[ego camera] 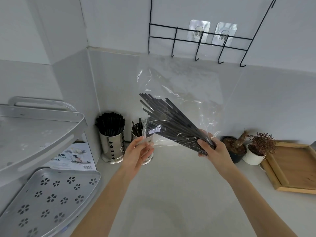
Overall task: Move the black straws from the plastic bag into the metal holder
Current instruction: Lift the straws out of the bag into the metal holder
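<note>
A clear plastic bag point(179, 86) hangs in the air above the counter with a fanned bundle of black straws point(171, 118) inside. My right hand point(212, 147) is shut on the bundle's lower end through the bag. My left hand point(140, 151) pinches the bag's lower left edge. Behind my left hand stands a metal holder point(136, 132) with a few black straws in it, partly hidden by the hand and bag. Left of it, a second metal holder point(112, 144) is packed full of black straws.
A grey tiered rack point(42, 134) with a perforated tray fills the left side, with a printed box point(75, 158) behind it. Two small potted plants point(248, 147) and a wooden tray point(294, 168) sit at the right. A black wire hook rack point(201, 40) hangs on the wall.
</note>
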Demonstrator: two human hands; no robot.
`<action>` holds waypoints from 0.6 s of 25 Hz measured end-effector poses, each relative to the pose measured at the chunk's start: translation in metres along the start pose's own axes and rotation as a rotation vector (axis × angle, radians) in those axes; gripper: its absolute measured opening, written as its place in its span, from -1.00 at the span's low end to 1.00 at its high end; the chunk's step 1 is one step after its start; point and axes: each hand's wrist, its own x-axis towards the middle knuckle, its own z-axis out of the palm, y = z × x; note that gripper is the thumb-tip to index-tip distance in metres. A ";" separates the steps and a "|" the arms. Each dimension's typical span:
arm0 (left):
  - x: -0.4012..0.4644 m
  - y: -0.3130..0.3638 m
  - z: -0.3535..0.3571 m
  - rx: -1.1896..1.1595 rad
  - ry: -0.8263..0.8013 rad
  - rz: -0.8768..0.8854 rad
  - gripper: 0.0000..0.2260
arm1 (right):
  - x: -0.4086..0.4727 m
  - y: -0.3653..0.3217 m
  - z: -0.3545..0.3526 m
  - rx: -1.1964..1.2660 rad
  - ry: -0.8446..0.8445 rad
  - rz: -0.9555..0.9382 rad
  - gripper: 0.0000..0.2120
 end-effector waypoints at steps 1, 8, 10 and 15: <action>0.000 -0.001 0.000 0.029 -0.010 0.001 -0.84 | 0.001 0.000 0.001 -0.011 0.003 -0.008 -0.70; 0.002 -0.019 -0.009 0.441 -0.077 -0.112 -0.90 | 0.006 -0.002 0.003 -0.011 0.050 -0.015 -0.69; 0.002 -0.021 -0.012 0.553 -0.097 -0.123 -0.91 | 0.008 -0.002 0.003 -0.061 0.035 -0.007 -0.68; 0.012 0.002 -0.014 0.505 -0.168 -0.042 -0.64 | 0.010 -0.001 0.000 -0.122 -0.011 0.024 -0.73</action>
